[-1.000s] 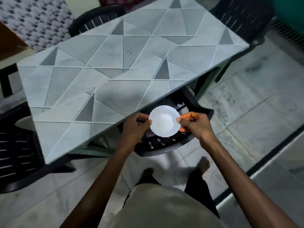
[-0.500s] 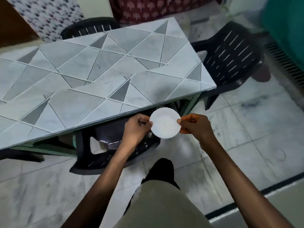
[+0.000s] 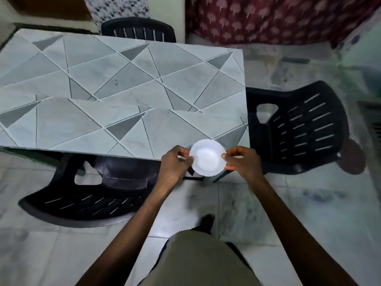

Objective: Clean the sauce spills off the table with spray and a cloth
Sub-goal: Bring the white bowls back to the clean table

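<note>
Bare forearms, no sleeves, khaki top (image 3: 198,263), dark trousers (image 3: 237,249)

Just past your fingers you have a small white scalloped plate (image 3: 207,157), empty. Below and to the left of your hands a black plastic chair (image 3: 86,201) is pushed under; another black chair (image 3: 305,129) stands to the right, a third (image 3: 139,29) far ahead. A maroon patterned curtain (image 3: 268,17) hangs beyond, over the pale marble floor (image 3: 309,203).

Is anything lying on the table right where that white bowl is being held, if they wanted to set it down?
Nothing visible. The bowl, pinched by the left hand and right hand, hangs over the table's near corner, which looks bare.
</note>
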`<state>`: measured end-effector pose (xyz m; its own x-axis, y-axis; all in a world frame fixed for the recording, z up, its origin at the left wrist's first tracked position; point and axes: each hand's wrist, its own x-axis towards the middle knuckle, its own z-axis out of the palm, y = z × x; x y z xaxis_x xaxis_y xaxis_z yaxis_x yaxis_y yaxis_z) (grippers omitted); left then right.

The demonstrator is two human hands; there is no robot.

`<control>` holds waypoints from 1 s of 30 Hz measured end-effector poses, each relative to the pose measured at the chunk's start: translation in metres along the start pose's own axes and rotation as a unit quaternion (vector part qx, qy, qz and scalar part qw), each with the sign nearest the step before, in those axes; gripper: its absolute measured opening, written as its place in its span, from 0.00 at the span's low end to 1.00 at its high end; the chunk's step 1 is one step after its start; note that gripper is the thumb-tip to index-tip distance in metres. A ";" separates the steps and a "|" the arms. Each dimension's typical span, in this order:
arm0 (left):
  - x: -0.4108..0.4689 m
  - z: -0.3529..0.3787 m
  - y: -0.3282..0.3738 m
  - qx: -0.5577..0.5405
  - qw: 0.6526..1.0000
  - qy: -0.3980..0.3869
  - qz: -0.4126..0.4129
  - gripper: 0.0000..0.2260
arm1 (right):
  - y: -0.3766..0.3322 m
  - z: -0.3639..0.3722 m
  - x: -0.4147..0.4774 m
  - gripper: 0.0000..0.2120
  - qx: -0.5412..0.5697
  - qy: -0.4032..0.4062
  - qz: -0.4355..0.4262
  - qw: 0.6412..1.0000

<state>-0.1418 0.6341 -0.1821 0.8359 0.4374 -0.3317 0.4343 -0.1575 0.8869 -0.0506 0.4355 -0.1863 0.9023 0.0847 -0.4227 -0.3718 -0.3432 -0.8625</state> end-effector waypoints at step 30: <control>0.036 0.270 0.054 -0.138 0.864 0.400 -0.274 0.02 | -0.023 -0.092 0.253 0.10 -0.347 -0.361 -0.165 0.850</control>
<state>0.0027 0.4028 -0.2328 -0.0165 0.8684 -0.4956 0.5018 0.4359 0.7472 0.2065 0.3788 -0.2475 0.4706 0.7493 -0.4659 0.3194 -0.6369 -0.7017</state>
